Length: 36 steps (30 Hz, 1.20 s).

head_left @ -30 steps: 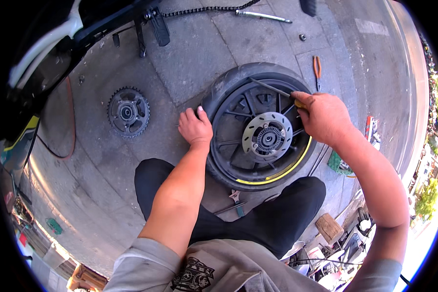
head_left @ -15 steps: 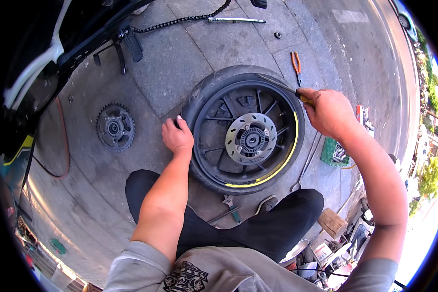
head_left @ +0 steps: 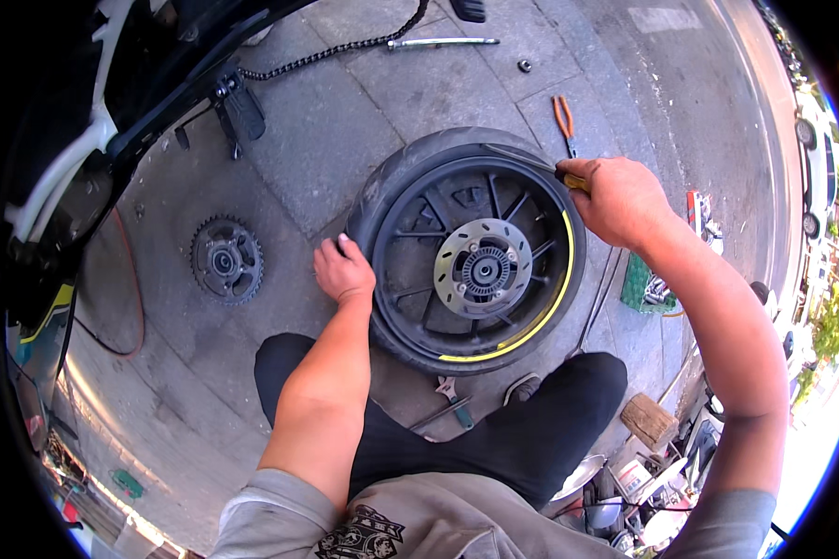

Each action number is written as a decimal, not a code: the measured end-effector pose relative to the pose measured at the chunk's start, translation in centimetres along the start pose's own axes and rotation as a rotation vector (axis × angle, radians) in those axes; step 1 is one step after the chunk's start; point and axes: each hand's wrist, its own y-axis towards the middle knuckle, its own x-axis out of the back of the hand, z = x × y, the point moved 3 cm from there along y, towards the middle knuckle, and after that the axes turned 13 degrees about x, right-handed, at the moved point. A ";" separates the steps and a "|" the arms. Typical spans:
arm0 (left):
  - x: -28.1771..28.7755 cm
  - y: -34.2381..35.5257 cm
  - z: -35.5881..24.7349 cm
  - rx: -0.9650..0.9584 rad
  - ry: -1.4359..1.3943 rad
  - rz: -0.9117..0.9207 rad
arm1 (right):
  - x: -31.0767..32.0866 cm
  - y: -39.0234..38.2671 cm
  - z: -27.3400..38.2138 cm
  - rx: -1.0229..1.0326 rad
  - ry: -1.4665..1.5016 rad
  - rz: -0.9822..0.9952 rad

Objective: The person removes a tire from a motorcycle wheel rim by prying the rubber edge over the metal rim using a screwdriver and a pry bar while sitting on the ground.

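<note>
A big black wheel is laid flat on the stone paving, toward the paving's right edge by the road. A long thin tool with a yellow handle is held in the right hand, its fingers wrapped shut around the handle. The thin end is set at the top, along the tyre's inner edge. The left hand is put at the tyre's left edge, fingers bent and close together; whether the rubber is pinched cannot be told. Orange pliers are seen near the tyre's top right edge. A toothed ring is left lying well apart, nearer the paving's left side.
</note>
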 end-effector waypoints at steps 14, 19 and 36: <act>-0.6 1.5 0.2 0.128 -0.101 0.140 | -29.6 -12.7 8.8 -0.496 0.943 -0.432; -2.1 3.9 1.7 0.252 -0.286 0.529 | -39.6 -15.5 16.8 -0.226 0.860 -0.377; 16.6 -15.9 -1.0 0.623 -0.932 1.111 | -48.8 -26.5 13.1 -0.264 0.732 -0.781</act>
